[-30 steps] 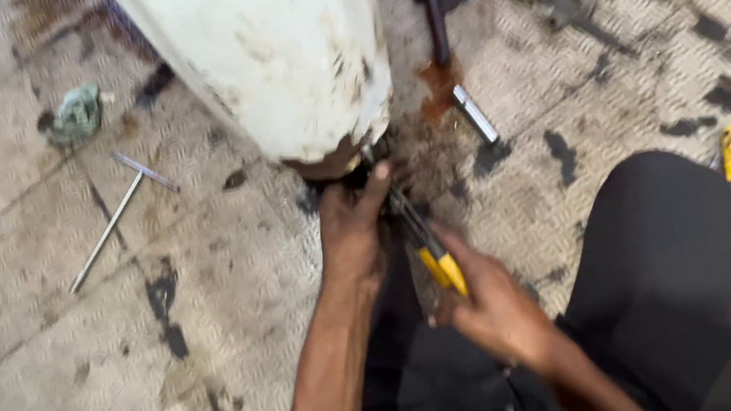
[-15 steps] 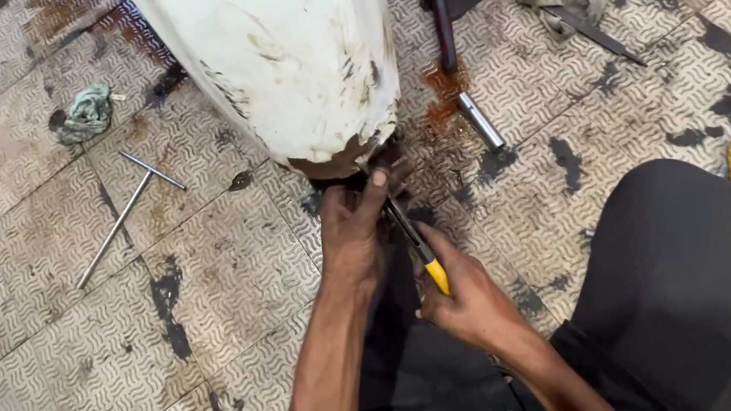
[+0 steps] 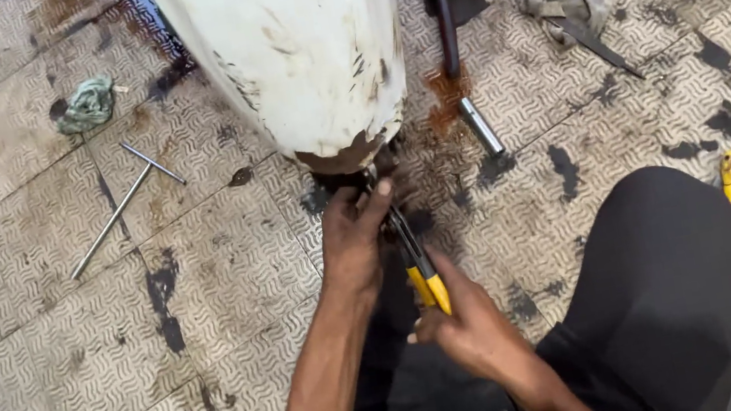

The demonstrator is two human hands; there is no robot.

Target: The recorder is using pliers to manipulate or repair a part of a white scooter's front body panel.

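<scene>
Left hand point(image 3: 354, 242) pinched dark fitting point(image 3: 359, 175) under white tank point(image 3: 297, 50) at 12 o'clock; right hand point(image 3: 473, 330) closed around yellow-handled pliers point(image 3: 418, 264), mid-loosening; steady twist needed.

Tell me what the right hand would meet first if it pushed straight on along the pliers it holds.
The right hand grips yellow-handled pliers pointing up the picture. Going straight on, it would probably first meet the left hand, which sits at the dark fitting under the white tank. Depth is unclear.
</scene>
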